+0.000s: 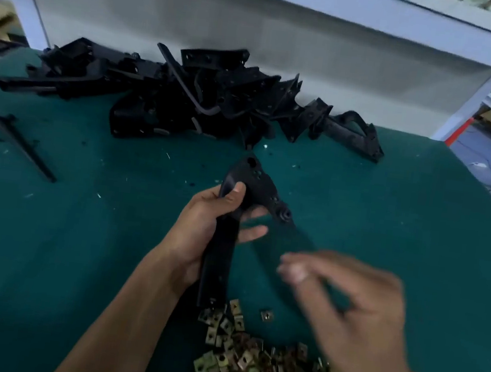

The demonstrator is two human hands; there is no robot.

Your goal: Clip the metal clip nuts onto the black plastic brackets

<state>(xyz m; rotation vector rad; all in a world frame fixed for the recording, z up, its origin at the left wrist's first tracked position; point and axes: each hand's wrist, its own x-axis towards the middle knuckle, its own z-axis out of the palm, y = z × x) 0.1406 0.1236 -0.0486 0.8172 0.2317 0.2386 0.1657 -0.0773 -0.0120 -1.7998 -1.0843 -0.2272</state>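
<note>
My left hand (205, 227) grips a long black plastic bracket (253, 183) around its middle, thumb on top, holding it above the green table. The bracket's wide end points away from me and its narrow end reaches down to the clip nuts. My right hand (346, 309) hovers to the right of the bracket, blurred by motion, fingers loosely bent; I cannot make out a nut in it. A heap of brass-coloured metal clip nuts (261, 370) lies at the near edge, with one stray nut (266, 315) just beyond it.
A large pile of black plastic brackets (187, 95) lies along the back of the green table (76, 242) against a grey panel. A single black strip part (23, 149) rests at the left. Small plastic scraps dot the mat. The table's right edge drops to the floor.
</note>
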